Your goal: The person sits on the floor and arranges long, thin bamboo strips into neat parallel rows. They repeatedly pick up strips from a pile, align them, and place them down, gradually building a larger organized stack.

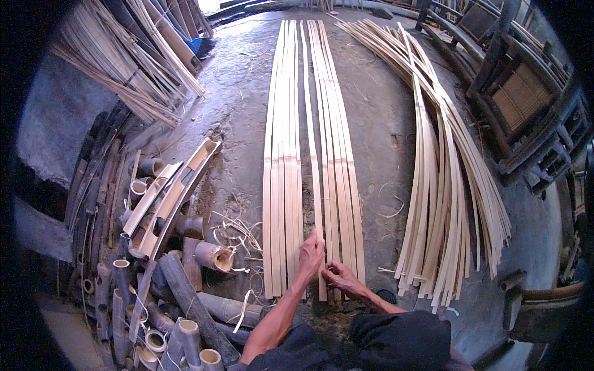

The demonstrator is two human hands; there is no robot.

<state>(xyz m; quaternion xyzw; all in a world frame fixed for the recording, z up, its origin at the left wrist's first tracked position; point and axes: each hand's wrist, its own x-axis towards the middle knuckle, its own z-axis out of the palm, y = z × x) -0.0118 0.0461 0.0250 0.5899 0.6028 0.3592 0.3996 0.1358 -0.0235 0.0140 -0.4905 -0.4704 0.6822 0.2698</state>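
Observation:
Long pale bamboo strips [284,185] lie side by side on the floor in front of me, with a second group [343,204] just to their right. Between the two groups runs a single bamboo strip [314,161], slightly wavy toward its far end. My left hand [310,258] is closed on this single strip near its close end, fingers pointing away from me. Lower down, my right hand [344,278] has its fingers curled in a pinch at the same strip's edge. Its fingertips are partly hidden.
A loose, crossing pile of bamboo strips [439,185] spreads at the right. Cut bamboo tubes [213,255] and split pieces [179,191] crowd the left. More thin strips [117,62] lean at the far left. Dark wooden furniture [520,93] stands far right. Shavings [238,232] litter the concrete floor [235,123].

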